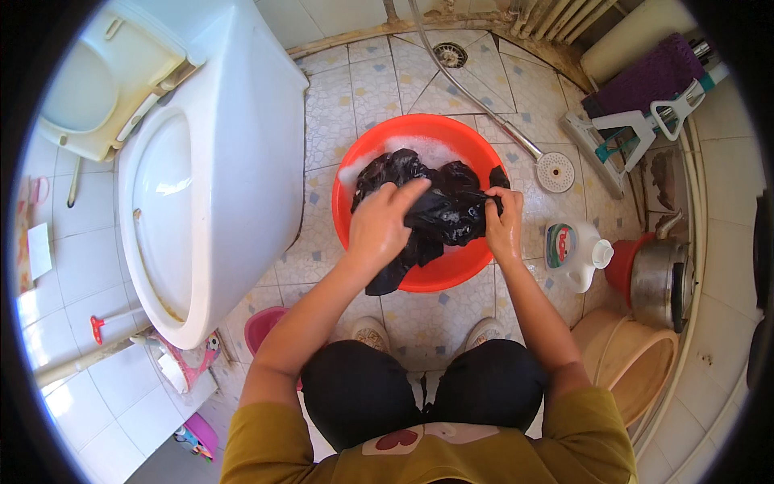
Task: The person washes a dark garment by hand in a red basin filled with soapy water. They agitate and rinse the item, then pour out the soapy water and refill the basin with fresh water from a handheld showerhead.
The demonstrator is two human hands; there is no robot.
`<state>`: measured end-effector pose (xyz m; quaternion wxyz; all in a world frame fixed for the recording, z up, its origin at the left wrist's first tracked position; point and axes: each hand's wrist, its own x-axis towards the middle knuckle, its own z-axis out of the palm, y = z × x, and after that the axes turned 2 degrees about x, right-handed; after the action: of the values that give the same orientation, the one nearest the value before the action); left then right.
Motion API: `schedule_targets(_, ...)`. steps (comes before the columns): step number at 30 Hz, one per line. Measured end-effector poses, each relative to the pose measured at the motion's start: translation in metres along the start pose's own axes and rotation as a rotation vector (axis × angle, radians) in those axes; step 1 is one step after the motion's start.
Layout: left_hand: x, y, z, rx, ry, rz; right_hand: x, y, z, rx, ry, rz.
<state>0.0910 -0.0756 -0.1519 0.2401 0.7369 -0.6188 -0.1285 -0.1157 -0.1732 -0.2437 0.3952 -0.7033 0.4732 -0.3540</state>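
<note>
On the tiled floor before me stands an orange-red plastic basin (435, 281) with white suds (423, 145) along its far side. A wet black garment (447, 209) is heaped in it, and part hangs over the near left rim. My left hand (387, 221) lies over the left part of the cloth with the index finger extended; whether it grips any cloth is hidden. My right hand (503, 221) pinches an edge of the garment between thumb and fingers at the basin's right rim.
A shower head (555, 172) on a metal hose lies right of the basin. Nearby are a white detergent jug (574, 251), a metal pot (656, 287), a round wooden tub (623, 357) and a mop (641, 121). A white toilet (242, 151) stands left; a pink basin (263, 323) is beside my left arm.
</note>
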Motion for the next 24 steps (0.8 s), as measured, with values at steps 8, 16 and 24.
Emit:
schedule_targets(8,-0.039,-0.045,0.082,0.224,-0.376,0.051,-0.018,0.003,0.069,-0.603,-0.054,-0.181)
schedule_targets(16,-0.019,-0.054,0.119,0.124,-0.555,-0.134,0.036,0.050,0.108,-0.557,-0.562,0.220)
schedule_targets(24,-0.002,-0.058,0.136,-0.066,-0.519,-0.164,0.084,0.108,0.109,-0.710,-0.601,0.185)
